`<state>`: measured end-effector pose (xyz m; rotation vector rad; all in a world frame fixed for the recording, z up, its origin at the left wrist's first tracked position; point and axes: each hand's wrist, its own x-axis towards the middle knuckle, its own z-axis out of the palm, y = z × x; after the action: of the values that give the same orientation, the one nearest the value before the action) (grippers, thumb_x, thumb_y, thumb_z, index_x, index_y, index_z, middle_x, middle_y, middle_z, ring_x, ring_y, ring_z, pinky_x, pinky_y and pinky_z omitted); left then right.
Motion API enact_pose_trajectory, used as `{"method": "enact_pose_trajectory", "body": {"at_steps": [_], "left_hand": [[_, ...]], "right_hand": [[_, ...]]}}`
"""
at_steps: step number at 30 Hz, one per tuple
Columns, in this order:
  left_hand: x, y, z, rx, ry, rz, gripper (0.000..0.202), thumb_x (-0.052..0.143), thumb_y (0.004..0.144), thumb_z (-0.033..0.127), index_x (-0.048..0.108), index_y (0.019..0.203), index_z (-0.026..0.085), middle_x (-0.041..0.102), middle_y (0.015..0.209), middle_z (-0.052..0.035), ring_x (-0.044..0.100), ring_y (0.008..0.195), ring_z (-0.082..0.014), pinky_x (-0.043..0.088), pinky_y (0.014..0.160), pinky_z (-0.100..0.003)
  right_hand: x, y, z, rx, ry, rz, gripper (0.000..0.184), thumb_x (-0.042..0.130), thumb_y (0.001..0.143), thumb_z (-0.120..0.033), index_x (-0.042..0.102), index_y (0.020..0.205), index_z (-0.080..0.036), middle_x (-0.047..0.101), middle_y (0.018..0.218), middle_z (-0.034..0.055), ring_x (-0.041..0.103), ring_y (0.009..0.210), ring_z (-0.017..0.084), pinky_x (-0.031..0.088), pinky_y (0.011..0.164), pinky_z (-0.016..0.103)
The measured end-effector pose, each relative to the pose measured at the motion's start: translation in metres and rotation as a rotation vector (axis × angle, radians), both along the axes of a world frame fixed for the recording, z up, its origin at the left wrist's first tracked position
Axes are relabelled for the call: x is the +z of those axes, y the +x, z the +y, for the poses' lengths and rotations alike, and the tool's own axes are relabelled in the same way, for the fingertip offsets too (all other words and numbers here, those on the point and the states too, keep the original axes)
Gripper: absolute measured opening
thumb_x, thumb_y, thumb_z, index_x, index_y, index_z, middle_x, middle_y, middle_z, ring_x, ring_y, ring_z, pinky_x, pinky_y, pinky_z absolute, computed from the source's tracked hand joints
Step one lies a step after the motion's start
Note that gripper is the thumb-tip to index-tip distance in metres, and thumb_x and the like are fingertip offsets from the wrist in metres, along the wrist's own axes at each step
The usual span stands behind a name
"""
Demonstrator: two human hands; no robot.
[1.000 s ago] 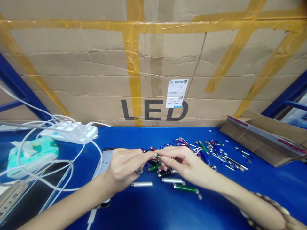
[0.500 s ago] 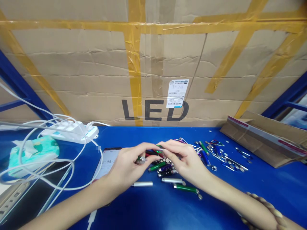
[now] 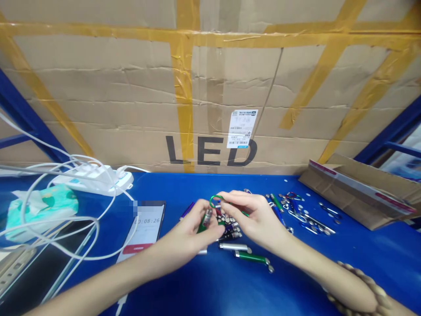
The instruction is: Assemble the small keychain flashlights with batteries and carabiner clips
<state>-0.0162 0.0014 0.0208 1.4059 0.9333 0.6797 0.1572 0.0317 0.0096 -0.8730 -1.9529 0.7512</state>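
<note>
My left hand is closed around a small green keychain flashlight with a silver end. Between the thumb and fingers of my right hand is a green carabiner, its curved end showing by my left fingertips. Whether the carabiner is joined to the flashlight cannot be made out. Under my hands lies a pile of small tubes and round button cells, partly hidden. In front of it rest a silver tube and another green flashlight, which has small round pieces at its end.
Several carabiners and tubes lie to the right, near an open cardboard box. On the left are a phone showing a timer, looping white cables, a power strip and a tissue pack. A large carton stands behind.
My left hand has turned and lowered slightly, tilting the green flashlight more upright. The green carabiner shows more clearly at my right fingertips. More of the phone's screen is uncovered.
</note>
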Motion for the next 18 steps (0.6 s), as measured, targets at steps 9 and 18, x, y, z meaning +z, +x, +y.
{"method": "enact_pose_trajectory", "body": {"at_steps": [9,18], "left_hand": [[-0.004,-0.002,0.007,0.194,0.3,-0.037,0.017,0.051,0.087,0.026,0.054,0.073,0.018,0.048,0.063,0.0051,0.048,0.061,-0.0097,0.038,0.057,-0.021],[-0.001,-0.005,0.011,0.179,0.327,0.062,0.021,0.053,0.085,0.029,0.052,0.067,0.018,0.05,0.059,0.0056,0.047,0.057,-0.0103,0.037,0.057,-0.022]], "right_hand": [[0.009,0.004,0.001,0.366,-0.512,0.083,0.032,0.053,0.088,-0.033,0.063,0.114,-0.017,0.064,0.087,0.0035,0.057,0.073,0.011,0.049,0.072,0.027],[0.014,0.0,-0.009,0.283,0.037,-0.31,0.027,0.041,0.094,-0.017,0.064,0.109,-0.018,0.066,0.087,0.0047,0.057,0.081,0.015,0.044,0.075,0.029]]}}
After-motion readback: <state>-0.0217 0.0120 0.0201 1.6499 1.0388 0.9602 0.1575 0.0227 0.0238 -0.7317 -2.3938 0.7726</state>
